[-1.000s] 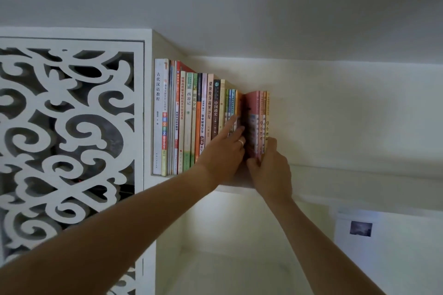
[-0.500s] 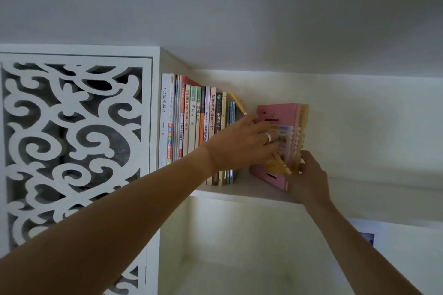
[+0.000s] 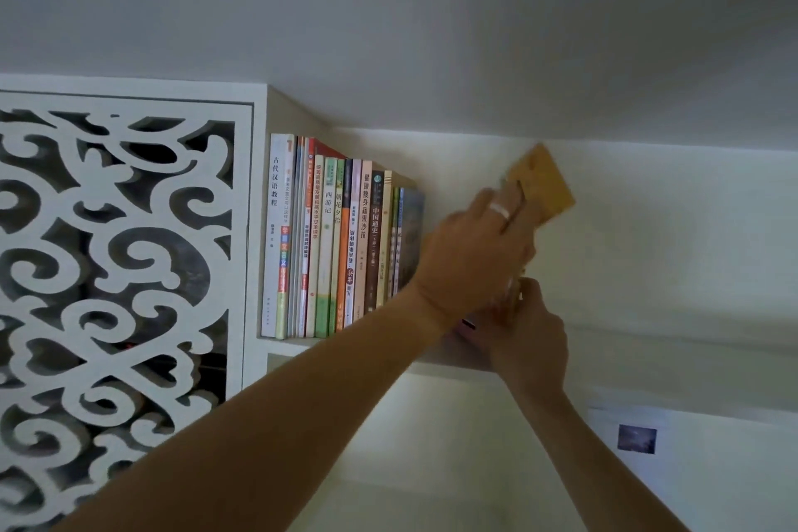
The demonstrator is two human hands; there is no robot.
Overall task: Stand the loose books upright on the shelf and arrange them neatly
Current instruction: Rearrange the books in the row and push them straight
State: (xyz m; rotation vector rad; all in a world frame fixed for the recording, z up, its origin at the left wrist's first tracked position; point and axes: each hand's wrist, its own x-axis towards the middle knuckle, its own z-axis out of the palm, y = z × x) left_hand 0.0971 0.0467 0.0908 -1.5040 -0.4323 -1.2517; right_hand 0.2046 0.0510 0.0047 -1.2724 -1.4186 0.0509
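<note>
Item: row of upright paperback books with coloured spines point(image 3: 345, 246), standing on a white wall shelf point(image 3: 449, 359), packed against its left end beside a white fretwork scroll panel point(image 3: 121, 272). Item: thin yellow-orange softcover book point(image 3: 542, 186), tilted, its upper corner projecting above and beyond the left hand point(image 3: 479, 246), clear of the upright row, which stands just left of that hand. Left hand: fingers curled round the yellow-orange book and perhaps others behind it; a pale ring shows on one finger. Right hand point(image 3: 529, 333): directly below the left, at the shelf's front edge, fingertips pinching the lower edge of the held bundle; how many books it takes in cannot be told, the area being blurred. Condition: the loose books are off the row, not yet stood up. Risk, as judged: the slim tilted book may slide out of the grip and fall past the shelf edge; the unsupported right end of the row may lean over into the gap.
</note>
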